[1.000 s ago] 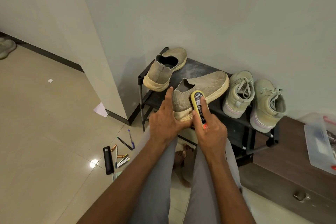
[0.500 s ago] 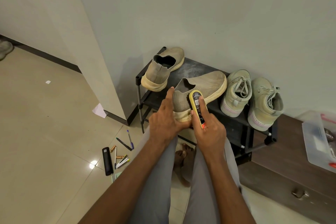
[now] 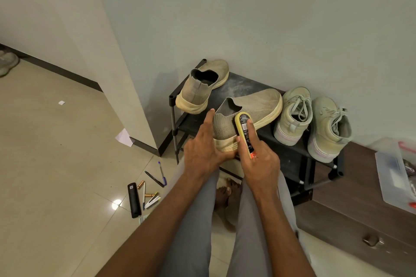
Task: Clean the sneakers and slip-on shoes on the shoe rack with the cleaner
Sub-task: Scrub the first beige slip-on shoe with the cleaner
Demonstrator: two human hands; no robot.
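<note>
The cleaning step looks underway: the left hand point(image 3: 203, 153) steadies the near slip-on point(image 3: 247, 114) on the shoe rack point(image 3: 290, 157) while the right hand point(image 3: 262, 159), at its 3 o'clock, grips the cleaner point(image 3: 244, 131) against the heel; next, likely strokes toward the toe.

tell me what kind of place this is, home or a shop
Most likely a home, perhaps an entryway corner: a small black shoe rack against a plain wall holds worn slip-on shoes and sneakers, with pens scattered on the tiled floor.

Pale wall point(image 3: 270, 18), glossy beige tiled floor point(image 3: 56, 175), dark wooden cabinet point(image 3: 351, 216)
</note>
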